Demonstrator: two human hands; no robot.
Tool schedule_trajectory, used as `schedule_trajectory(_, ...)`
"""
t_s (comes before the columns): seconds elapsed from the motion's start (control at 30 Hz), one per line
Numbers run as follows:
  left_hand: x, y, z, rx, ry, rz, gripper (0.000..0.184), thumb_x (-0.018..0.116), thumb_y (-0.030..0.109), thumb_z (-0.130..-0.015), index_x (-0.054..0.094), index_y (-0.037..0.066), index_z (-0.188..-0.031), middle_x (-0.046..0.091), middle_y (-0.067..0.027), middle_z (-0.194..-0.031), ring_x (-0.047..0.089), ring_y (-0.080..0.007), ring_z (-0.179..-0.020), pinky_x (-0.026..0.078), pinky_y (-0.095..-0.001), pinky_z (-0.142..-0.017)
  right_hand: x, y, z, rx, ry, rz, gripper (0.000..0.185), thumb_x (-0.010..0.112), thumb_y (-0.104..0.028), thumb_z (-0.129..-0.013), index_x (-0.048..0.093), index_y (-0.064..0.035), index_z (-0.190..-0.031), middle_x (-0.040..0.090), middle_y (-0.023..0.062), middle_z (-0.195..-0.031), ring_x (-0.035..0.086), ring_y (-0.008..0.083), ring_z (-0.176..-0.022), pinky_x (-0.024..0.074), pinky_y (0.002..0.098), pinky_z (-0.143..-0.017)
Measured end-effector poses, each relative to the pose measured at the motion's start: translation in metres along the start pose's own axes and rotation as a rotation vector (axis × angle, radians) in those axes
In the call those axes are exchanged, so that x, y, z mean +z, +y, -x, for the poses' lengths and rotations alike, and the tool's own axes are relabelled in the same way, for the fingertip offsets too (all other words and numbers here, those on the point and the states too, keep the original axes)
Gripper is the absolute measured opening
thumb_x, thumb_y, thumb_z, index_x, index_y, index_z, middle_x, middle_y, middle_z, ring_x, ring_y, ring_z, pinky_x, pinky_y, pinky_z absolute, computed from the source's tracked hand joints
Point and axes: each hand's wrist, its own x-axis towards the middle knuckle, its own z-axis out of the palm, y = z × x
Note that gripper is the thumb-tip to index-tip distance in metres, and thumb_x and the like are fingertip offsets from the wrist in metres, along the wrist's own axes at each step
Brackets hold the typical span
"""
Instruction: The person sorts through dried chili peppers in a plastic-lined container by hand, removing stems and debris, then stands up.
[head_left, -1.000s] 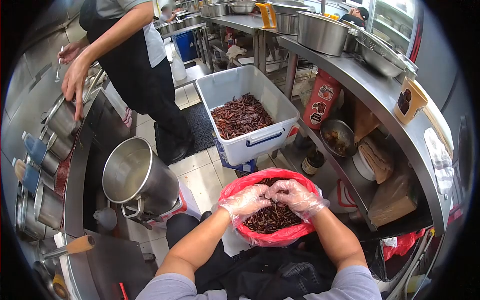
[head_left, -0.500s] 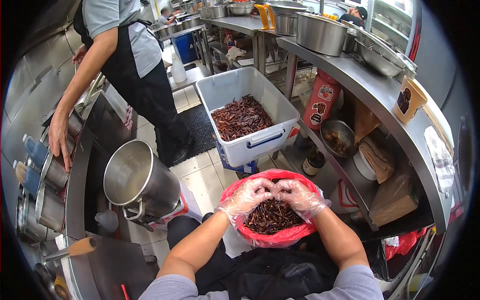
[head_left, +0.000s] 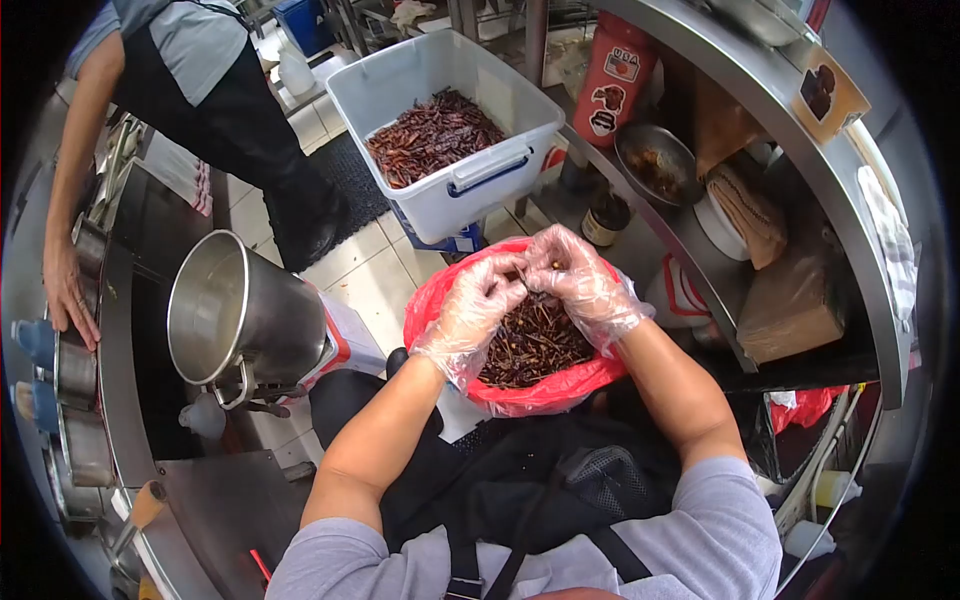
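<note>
Both my hands wear clear plastic gloves and meet above a container lined with a red plastic bag. Thumb and fingers of my left hand are pinched on a small dark dried chili. My right hand pinches the same chili from the other side. Below them, the bag holds a heap of dark, thin dried bits that look like chili stems and pieces, with pale specks among them. Farther off, a translucent plastic bin holds a pile of dark red dried chilies.
A tall steel pot with cloudy liquid stands at left. Another person stands beyond it, a hand at the steel containers. On the right, a curved steel counter has a shelf with a pan and a wrapped box.
My view has tilted downward. My hands have shifted and turned, and a dark chili now shows between the fingertips. More of the bag's contents are visible.
</note>
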Motion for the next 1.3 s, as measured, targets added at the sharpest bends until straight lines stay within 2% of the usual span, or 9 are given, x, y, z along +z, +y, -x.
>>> schedule_trajectory(0.13, 0.014, 0.014, 0.000, 0.073, 0.036, 0.103, 0.023, 0.068, 0.008, -0.096, 0.062, 0.008, -0.118, 0.063, 0.0005, -0.106, 0.055, -0.0066, -0.090, 0.044, -0.0231, -0.079, 0.001, -0.003, -0.002, -0.018, 0.033, 0.016, 0.020, 0.074, -0.007, -0.088, 0.054, -0.0110, -0.093, 0.057, -0.0017, -0.089, 0.055, 0.0071, -0.080, 0.0451, 0.0239, -0.069)
schedule_trajectory(0.43, 0.003, 0.021, -0.007, 0.028, 0.212, 0.094, 0.012, 0.064, 0.012, -0.098, 0.054, 0.010, -0.105, 0.051, 0.0045, -0.079, 0.042, -0.0046, -0.060, 0.034, -0.0212, -0.052, -0.008, -0.004, -0.006, 0.241, -0.148, 0.114, 0.016, 0.069, -0.024, -0.095, 0.064, -0.0101, -0.102, 0.063, -0.0022, -0.091, 0.058, 0.0069, -0.077, 0.0464, 0.0237, -0.066)
schedule_trajectory(0.67, -0.001, 0.014, -0.004, 0.022, 0.259, 0.146, 0.010, 0.061, 0.010, -0.099, 0.052, 0.012, -0.099, 0.048, 0.0064, -0.082, 0.041, -0.0035, -0.068, 0.034, -0.0219, -0.058, 0.002, 0.019, -0.004, 0.031, -0.150, 0.252, 0.015, 0.068, -0.019, -0.096, 0.067, -0.0044, -0.098, 0.063, -0.0014, -0.091, 0.058, 0.0091, -0.087, 0.0484, 0.0281, -0.080)
schedule_trajectory(0.8, 0.005, 0.009, -0.005, 0.079, 0.314, 0.009, 0.005, 0.060, 0.010, -0.101, 0.056, 0.009, -0.103, 0.057, 0.0033, -0.089, 0.051, -0.0075, -0.077, 0.045, -0.0250, -0.070, 0.007, 0.012, 0.000, -0.051, -0.097, 0.347, 0.012, 0.067, -0.014, -0.095, 0.064, -0.0035, -0.090, 0.059, -0.0020, -0.085, 0.053, 0.0084, -0.082, 0.0457, 0.0281, -0.075)
schedule_trajectory(0.87, 0.010, 0.004, -0.007, 0.282, 0.299, -0.137, 0.005, 0.059, 0.011, -0.102, 0.059, 0.007, -0.106, 0.068, -0.0027, -0.095, 0.064, -0.0137, -0.080, 0.053, -0.0270, -0.075, 0.007, 0.010, 0.002, -0.061, -0.092, 0.362, 0.011, 0.064, -0.010, -0.095, 0.061, -0.0025, -0.087, 0.057, -0.0011, -0.083, 0.050, 0.0085, -0.080, 0.0450, 0.0289, -0.074)
schedule_trajectory(0.9, 0.013, 0.007, -0.002, 0.271, 0.294, -0.184, 0.008, 0.059, 0.007, -0.102, 0.063, 0.004, -0.108, 0.072, -0.0081, -0.108, 0.068, -0.0193, -0.096, 0.054, -0.0327, -0.090, 0.006, 0.009, 0.002, -0.067, -0.093, 0.364, 0.011, 0.064, -0.010, -0.095, 0.061, -0.0025, -0.087, 0.057, -0.0011, -0.083, 0.050, 0.0085, -0.080, 0.0450, 0.0289, -0.074)
schedule_trajectory(1.03, 0.018, 0.017, 0.008, 0.610, 0.165, -0.626, 0.006, 0.065, -0.002, -0.094, 0.067, 0.000, -0.100, 0.073, -0.0112, -0.099, 0.071, -0.0202, -0.095, 0.056, -0.0329, -0.086, 0.006, 0.022, -0.001, -0.124, -0.014, 0.255, 0.009, 0.061, -0.009, -0.095, 0.063, -0.0011, -0.090, 0.059, -0.0024, -0.086, 0.052, 0.0077, -0.085, 0.0446, 0.0279, -0.076)
schedule_trajectory(1.23, 0.016, 0.023, 0.005, 0.477, 0.167, -0.457, 0.008, 0.064, 0.003, -0.098, 0.065, 0.000, -0.105, 0.073, -0.0098, -0.100, 0.069, -0.0180, -0.093, 0.055, -0.0328, -0.085, 0.016, -0.001, 0.005, -0.002, -0.063, 0.089, 0.008, 0.064, -0.011, -0.096, 0.065, -0.0034, -0.095, 0.058, -0.0039, -0.091, 0.051, 0.0068, -0.085, 0.0431, 0.0262, -0.077)
schedule_trajectory(1.3, 0.013, 0.028, 0.001, 0.411, 0.240, -0.404, 0.011, 0.062, 0.009, -0.101, 0.064, 0.000, -0.107, 0.072, -0.0087, -0.101, 0.068, -0.0160, -0.091, 0.055, -0.0318, -0.084, 0.005, 0.006, 0.002, -0.015, -0.131, 0.294, 0.009, 0.065, -0.012, -0.097, 0.065, -0.0034, -0.098, 0.057, -0.0031, -0.092, 0.051, 0.0079, -0.087, 0.0438, 0.0272, -0.079)
